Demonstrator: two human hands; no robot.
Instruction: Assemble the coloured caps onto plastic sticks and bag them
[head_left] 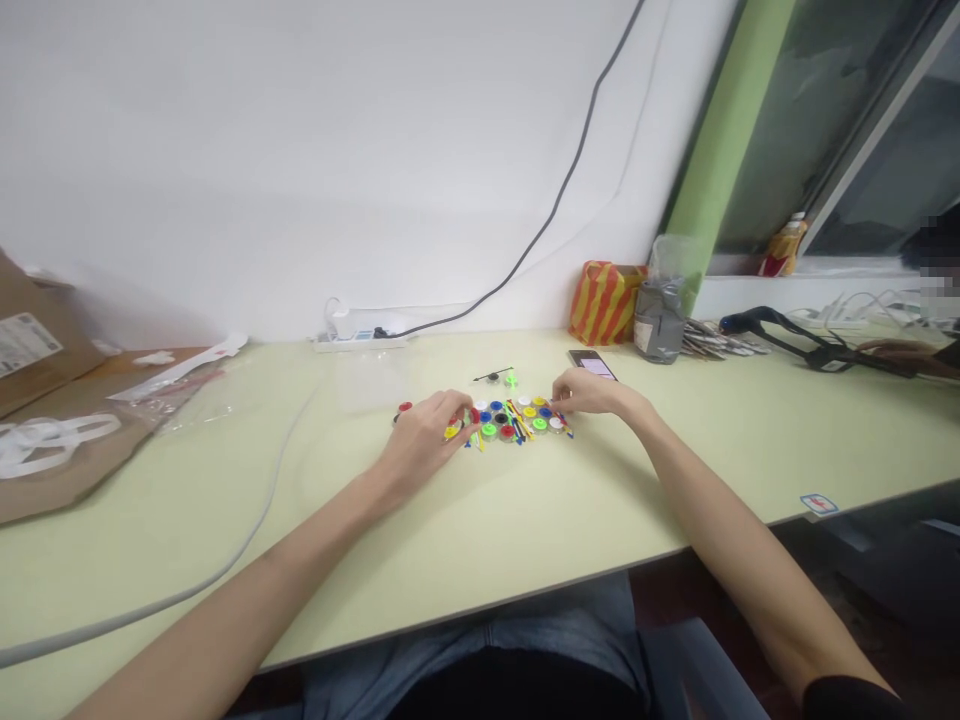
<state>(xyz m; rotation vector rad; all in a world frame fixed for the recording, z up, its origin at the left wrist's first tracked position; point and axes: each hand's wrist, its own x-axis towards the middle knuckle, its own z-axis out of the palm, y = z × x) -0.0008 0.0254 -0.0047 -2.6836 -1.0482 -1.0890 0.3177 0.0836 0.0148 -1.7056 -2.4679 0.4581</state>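
My left hand [431,425] is at the left side of a cluster of small round pieces [500,419] in red, blue, green, yellow, white and black. Its thumb and forefinger close around a small red round piece [474,415]. Thin coloured sticks [517,425] lie among the round pieces. At the cluster's right end, my right hand [589,392] has its fingertips pressed together; they hide whatever is between them. Just behind the cluster lie a black piece on a thin black stick [493,377] and a bright green piece [511,380].
A phone [594,364] lies behind my right hand. Near the wall stand a striped bag [604,303], a grey pouch [658,325] and a power strip [360,342]. A white cable [262,510] crosses the left; cardboard [45,480] lies beyond. Another person's hand [904,350] is far right.
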